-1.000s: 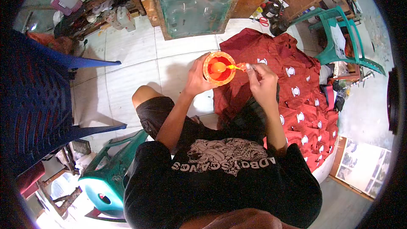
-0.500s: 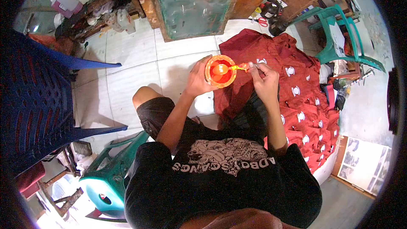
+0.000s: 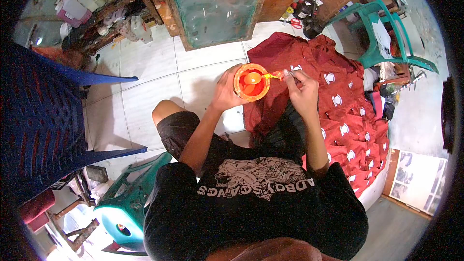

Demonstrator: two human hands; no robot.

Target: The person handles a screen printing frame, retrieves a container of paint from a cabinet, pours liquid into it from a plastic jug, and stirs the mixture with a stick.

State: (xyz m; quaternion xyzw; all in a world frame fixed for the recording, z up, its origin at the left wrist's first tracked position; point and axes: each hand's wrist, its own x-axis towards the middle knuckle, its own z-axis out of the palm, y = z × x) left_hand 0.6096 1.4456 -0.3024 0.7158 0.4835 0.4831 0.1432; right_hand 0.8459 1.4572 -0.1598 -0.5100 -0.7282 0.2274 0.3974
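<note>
At the far left, stacked blue chairs [image 3: 43, 121] reach two legs over the left edge of the tiled floor [image 3: 147, 67], with a green chair [image 3: 121, 208] at its near left corner. A framed panel [image 3: 217, 9] stands at the floor's far edge. The left hand [image 3: 226, 91] is curled around the left side of an open orange container [image 3: 250, 98], held up above the floor near the left edge of the red cloth [image 3: 336, 82]. The bowl of a spoon [image 3: 252, 78] lies within the container's mouth, over orange contents, its smeared handle pointing right. The right hand [image 3: 304, 93] pinches the handle's end between thumb and fingers. Beyond the cloth's far edge lie red-handled scissors [image 3: 295, 23]; a second green chair [image 3: 379, 38] stands by its far right corner.
</note>
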